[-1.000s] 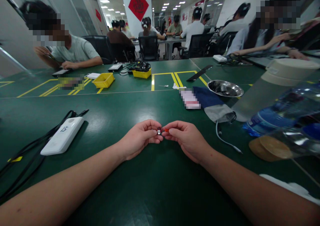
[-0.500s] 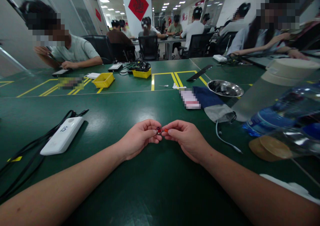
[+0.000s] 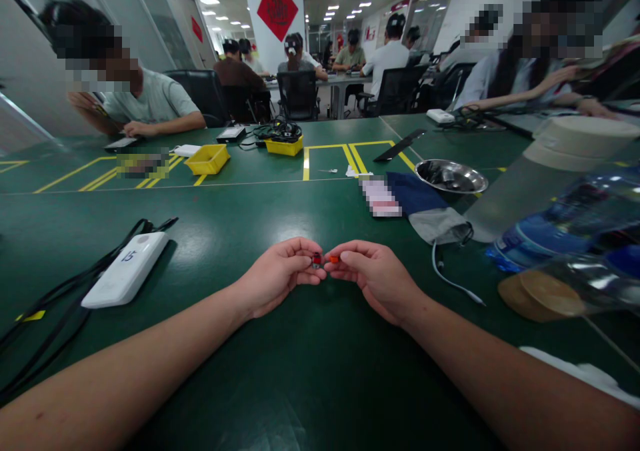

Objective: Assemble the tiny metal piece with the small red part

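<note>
My left hand (image 3: 285,268) pinches a small red and black piece (image 3: 317,260) with a pale lower part; its exact kind is too small to make out. Held between the thumb and fingers of my right hand (image 3: 373,271) is a small orange piece (image 3: 335,259), partly covered by the fingertips. The two hands meet fingertip to fingertip above the green table (image 3: 240,384), and a slight gap separates the pieces.
A white power bank (image 3: 127,268) with black cables lies at left. On the right are a cable pouch (image 3: 420,201), a steel bowl (image 3: 453,176), a large tumbler (image 3: 540,171) and plastic bottles (image 3: 545,288). Yellow trays (image 3: 207,160) stand farther back; people sit around.
The right thumb has shifted back slightly, so more of the orange piece shows. The red and black piece has turned a little in my left fingers.
</note>
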`<state>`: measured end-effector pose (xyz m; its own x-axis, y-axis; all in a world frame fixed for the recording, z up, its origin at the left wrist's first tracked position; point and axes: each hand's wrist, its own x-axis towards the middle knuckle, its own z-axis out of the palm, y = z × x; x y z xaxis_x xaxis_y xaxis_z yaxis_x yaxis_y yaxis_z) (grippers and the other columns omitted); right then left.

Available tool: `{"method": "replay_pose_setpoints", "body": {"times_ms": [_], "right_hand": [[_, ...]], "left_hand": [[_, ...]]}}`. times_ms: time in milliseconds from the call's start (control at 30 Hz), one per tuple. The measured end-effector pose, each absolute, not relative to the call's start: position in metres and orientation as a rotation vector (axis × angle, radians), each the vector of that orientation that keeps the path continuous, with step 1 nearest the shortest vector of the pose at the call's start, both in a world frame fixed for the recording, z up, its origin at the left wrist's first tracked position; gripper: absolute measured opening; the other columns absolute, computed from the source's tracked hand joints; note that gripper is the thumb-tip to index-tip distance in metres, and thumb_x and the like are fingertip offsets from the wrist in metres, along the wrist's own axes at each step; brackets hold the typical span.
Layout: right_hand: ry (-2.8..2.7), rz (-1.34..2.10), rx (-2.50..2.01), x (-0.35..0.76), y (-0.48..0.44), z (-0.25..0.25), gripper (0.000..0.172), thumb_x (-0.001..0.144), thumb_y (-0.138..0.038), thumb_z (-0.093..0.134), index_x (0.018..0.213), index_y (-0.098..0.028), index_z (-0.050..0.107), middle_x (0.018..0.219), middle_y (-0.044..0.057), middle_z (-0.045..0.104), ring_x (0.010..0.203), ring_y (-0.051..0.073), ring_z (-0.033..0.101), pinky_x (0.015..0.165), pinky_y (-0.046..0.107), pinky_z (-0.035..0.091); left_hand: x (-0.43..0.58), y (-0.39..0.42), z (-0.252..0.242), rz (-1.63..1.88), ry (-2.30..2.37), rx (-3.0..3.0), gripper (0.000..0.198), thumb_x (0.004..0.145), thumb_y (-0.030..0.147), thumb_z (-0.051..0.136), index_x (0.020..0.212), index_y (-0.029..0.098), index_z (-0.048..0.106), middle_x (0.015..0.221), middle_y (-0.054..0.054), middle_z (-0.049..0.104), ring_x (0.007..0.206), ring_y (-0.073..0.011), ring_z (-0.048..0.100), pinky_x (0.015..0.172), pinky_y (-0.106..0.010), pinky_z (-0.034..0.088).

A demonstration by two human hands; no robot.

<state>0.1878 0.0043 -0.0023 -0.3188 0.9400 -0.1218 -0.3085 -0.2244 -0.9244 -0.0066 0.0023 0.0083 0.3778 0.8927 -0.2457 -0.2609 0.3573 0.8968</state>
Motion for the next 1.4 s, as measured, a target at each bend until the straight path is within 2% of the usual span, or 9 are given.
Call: {"method": "replay_pose_setpoints", "body": {"times_ms": [167,333,467,667,967,1233,1400], "right_hand": [[-1.120,1.669,-0.921,0.1878,0.0044,-0.0034,0.010,0.079,-0.019,0.068,0.087,-0.015,0.073,0.089,0.008,0.073,0.082,0.018,0.069,0.081,0.036,0.053],[-1.129,1.658,-0.927,0.1875,0.0038,-0.0032,0.009,0.078,-0.019,0.069,0.086,-0.016,0.072,0.087,0.007,0.073,0.082,0.017,0.068,0.081,0.036,0.053],[-1.106,1.663,-0.928,0.1875,0.0038,-0.0005,0.007,0.078,-0.019,0.068,0.084,-0.017,0.070,0.088,0.006,0.072,0.079,0.017,0.067,0.079,0.036,0.052],[-1.107,1.618,-0.968,0.1852,0.0030,0.0006,0.012,0.072,-0.017,0.073,0.082,-0.017,0.067,0.076,0.002,0.070,0.070,0.014,0.064,0.073,0.032,0.049],[-1.031,1.680,-0.916,0.1860,0.0041,0.0028,0.008,0.076,-0.023,0.069,0.079,-0.016,0.070,0.083,0.006,0.072,0.077,0.017,0.066,0.080,0.037,0.050],[-1.014,1.704,-0.908,0.1861,0.0048,0.0020,0.007,0.075,-0.021,0.068,0.080,-0.017,0.072,0.086,0.007,0.072,0.078,0.018,0.066,0.081,0.038,0.050],[-1.024,1.693,-0.940,0.1858,0.0040,0.0035,0.008,0.074,-0.021,0.069,0.080,-0.017,0.072,0.084,0.007,0.072,0.077,0.018,0.067,0.081,0.039,0.050]], "left_hand": [[-0.0082,0.0024,0.0080,0.900,0.832,0.853,0.014,0.087,0.012,0.060,0.101,0.012,0.060,0.088,-0.008,0.068,0.078,-0.0136,0.069,0.074,-0.023,0.056],[-0.0068,0.0015,0.0104,0.898,0.845,0.888,0.019,0.081,0.010,0.068,0.099,0.013,0.062,0.089,-0.006,0.068,0.077,-0.0122,0.069,0.073,-0.021,0.055],[-0.0061,0.0009,0.0118,0.886,0.845,0.894,0.019,0.082,0.011,0.066,0.100,0.012,0.062,0.089,-0.008,0.069,0.075,-0.0124,0.068,0.068,-0.021,0.055],[-0.0060,0.0017,0.0108,0.884,0.820,0.885,0.016,0.086,0.011,0.061,0.102,0.013,0.061,0.093,-0.009,0.070,0.075,-0.0116,0.068,0.069,-0.020,0.055],[-0.0075,0.0039,0.0079,0.881,0.814,0.862,0.013,0.086,0.010,0.061,0.099,0.012,0.061,0.093,-0.010,0.070,0.076,-0.0128,0.070,0.071,-0.021,0.057],[-0.0085,0.0033,0.0099,0.874,0.791,0.835,0.021,0.081,0.005,0.062,0.101,0.012,0.063,0.094,-0.009,0.068,0.078,-0.0146,0.071,0.074,-0.024,0.058],[-0.0075,0.0020,0.0108,0.879,0.818,0.883,0.024,0.080,0.005,0.065,0.102,0.012,0.063,0.091,-0.007,0.068,0.078,-0.0135,0.070,0.075,-0.023,0.057]]}}
